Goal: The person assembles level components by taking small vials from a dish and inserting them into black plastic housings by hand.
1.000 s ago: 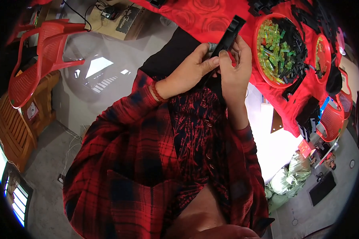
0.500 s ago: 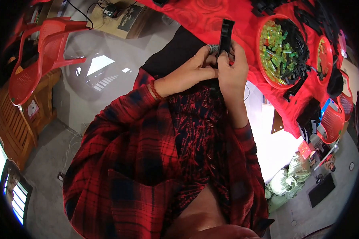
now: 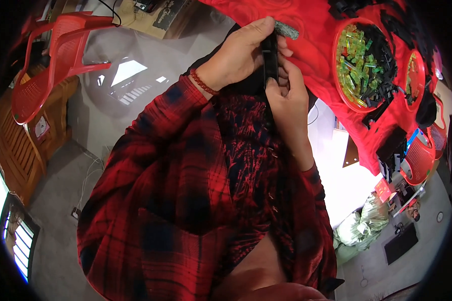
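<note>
A flat, glossy black strip (image 3: 270, 62) runs upright between my hands in front of my chest. My left hand (image 3: 238, 55), with a red bead bracelet at the wrist, is closed round its upper part, the fingertips showing past its right side. From the top of that hand juts a short speckled grey-green piece (image 3: 287, 31); how it is held is partly hidden. Lower down, my right hand (image 3: 290, 93) pinches the strip, its thumb lying on the face. The strip's lower end fades against my dark patterned shirt.
A red basin (image 3: 336, 75) of yellow-green translucent pieces and black pieces stands on the red tablecloth (image 3: 311, 55) at right. A smaller red basin (image 3: 422, 80) is beyond it. Left are a red plastic chair (image 3: 60, 55) and a cardboard box (image 3: 150, 22).
My left hand has moved up and forward along the strip, and the speckled piece now sticks out to its right. My right hand has slid lower. The strip's top end has dropped.
</note>
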Demonstrator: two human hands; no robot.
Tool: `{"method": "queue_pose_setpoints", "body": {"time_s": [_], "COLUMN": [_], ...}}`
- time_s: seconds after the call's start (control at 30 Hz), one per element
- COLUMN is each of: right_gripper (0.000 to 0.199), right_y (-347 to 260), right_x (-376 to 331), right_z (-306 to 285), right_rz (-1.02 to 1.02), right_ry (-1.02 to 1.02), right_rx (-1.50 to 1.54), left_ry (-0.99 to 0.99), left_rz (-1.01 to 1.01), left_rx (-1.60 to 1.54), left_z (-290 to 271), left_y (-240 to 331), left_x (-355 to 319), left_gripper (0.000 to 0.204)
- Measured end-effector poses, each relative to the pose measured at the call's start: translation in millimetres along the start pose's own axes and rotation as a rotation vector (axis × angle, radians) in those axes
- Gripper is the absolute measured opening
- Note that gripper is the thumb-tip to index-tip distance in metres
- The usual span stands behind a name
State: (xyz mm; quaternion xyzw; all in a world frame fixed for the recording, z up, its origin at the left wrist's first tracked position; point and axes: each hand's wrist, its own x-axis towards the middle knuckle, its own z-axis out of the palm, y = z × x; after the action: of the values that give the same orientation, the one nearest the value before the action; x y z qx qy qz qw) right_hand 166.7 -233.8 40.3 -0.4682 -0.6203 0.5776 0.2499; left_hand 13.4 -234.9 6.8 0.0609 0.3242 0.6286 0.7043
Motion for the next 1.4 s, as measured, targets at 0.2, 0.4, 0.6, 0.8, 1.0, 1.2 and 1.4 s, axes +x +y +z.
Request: {"method": "queue_pose_setpoints", "body": {"time_s": [0.2,0.4,0.6,0.8,1.0,1.2,1.4], "right_gripper": [0.027,0.023,0.024,0.027,0.026,0.024,0.024], "right_y": [4,8,-1,-19,-18,-20,-25], "right_x": [-11,-17,-21,-18,-16,-17,-24], "right_z": [-2,4,8,0,1,8,7], "right_rz": [0.198,0.127,0.185,0.321,0.278,0.246,0.276], "right_ry": [-0.097,-0.041,-0.014,-0.074,-0.039,0.004,-0.016], "right_rx": [-0.118,-0.256,-0.178,-0.032,0.015,-0.104,-0.117], "left_ry": [-0.055,-0.077,-0.117,-0.102,-0.053,-0.038,-0.044], "left_rz": [0.016,0.018,0.086,0.127,0.124,0.165,0.198], "left_rx": [-0.065,-0.031,0.129,0.151,0.166,0.204,0.261], "left_z": [-4,0,7,13,18,19,29], "left_y": [-3,4,6,0,5,8,5], "left_x": [0,-5,-7,-6,-9,-13,-22], "left_gripper": [0.032,0.024,0.023,0.025,0.023,0.022,0.022]}}
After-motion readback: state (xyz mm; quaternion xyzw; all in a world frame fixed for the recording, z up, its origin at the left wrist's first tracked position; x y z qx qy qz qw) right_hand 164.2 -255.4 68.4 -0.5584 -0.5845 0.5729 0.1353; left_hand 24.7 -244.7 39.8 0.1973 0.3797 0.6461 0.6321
